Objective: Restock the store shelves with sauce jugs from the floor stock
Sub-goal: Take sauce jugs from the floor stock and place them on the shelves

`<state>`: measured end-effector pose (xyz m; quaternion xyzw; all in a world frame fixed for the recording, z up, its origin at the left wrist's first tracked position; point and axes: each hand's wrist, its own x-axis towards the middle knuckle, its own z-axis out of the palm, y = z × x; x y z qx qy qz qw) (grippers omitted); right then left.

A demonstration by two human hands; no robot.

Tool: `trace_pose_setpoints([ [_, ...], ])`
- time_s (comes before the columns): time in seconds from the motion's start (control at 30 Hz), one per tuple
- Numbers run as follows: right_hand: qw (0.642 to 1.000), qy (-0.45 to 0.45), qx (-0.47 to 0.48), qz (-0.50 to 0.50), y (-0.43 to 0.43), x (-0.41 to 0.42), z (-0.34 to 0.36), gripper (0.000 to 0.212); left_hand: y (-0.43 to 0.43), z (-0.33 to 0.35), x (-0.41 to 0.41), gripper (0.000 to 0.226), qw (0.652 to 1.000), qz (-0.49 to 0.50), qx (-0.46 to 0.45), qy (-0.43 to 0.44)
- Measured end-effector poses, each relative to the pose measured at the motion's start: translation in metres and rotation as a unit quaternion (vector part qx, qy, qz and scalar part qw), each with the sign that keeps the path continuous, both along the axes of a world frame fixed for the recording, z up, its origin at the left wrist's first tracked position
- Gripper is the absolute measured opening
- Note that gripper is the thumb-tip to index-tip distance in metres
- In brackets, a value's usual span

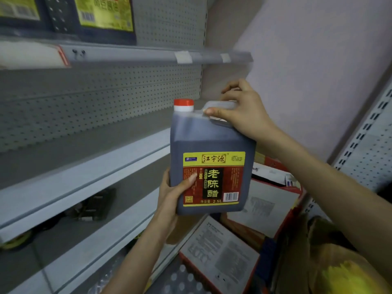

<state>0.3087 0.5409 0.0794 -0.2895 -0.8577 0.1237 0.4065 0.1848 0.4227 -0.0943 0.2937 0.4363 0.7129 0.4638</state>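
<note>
A dark sauce jug (212, 143) with a red cap and a yellow and red label is held upright in the air, in front of the right end of the middle shelf (84, 177). My right hand (244, 111) grips the handle at its top. My left hand (171, 194) holds its lower left corner, thumb on the label. On the top shelf (127, 54), at the upper left, stand two more jugs (106, 15) with yellow labels.
Grey pegboard backs the shelves. Open red-edged cardboard boxes (244, 247) sit on the floor below the jug. A brown and yellow bag (339, 268) lies at the lower right. Dark items (95, 204) rest on the lower shelf. A second shelf upright (364, 145) stands at right.
</note>
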Motion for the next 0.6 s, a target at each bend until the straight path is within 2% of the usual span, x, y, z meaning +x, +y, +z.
trace_pose_setpoints([
  [0.1, 0.990, 0.112, -0.067, 0.047, -0.009, -0.004, -0.003, 0.023, -0.007, 0.003, -0.003, 0.115, 1.000, 0.008, 0.008, -0.014],
  [0.13, 0.982, 0.141, -0.107, 0.062, -0.012, -0.002, -0.009, 0.027, -0.009, 0.004, -0.003, 0.114, 1.000, 0.008, 0.009, -0.020],
  [0.2, 0.959, 0.167, -0.211, 0.088, -0.020, 0.004, -0.030, 0.055, -0.015, 0.006, -0.004, 0.111, 1.000, 0.017, 0.007, -0.021],
  [0.3, 0.906, 0.193, -0.355, 0.126, -0.024, 0.013, -0.068, 0.111, -0.025, 0.010, -0.007, 0.120, 0.999, 0.041, 0.002, 0.004],
  [0.4, 0.866, 0.201, -0.436, 0.144, -0.033, 0.023, -0.094, 0.130, -0.034, 0.013, -0.005, 0.121, 0.998, 0.062, -0.007, 0.017],
  [0.47, 0.850, 0.193, -0.470, 0.141, -0.041, 0.029, -0.107, 0.125, -0.039, 0.013, 0.001, 0.121, 0.998, 0.064, -0.017, 0.016],
  [0.6, 0.824, 0.219, -0.504, 0.139, -0.051, 0.040, -0.124, 0.080, -0.052, 0.012, 0.020, 0.119, 0.997, 0.059, -0.056, 0.019],
])
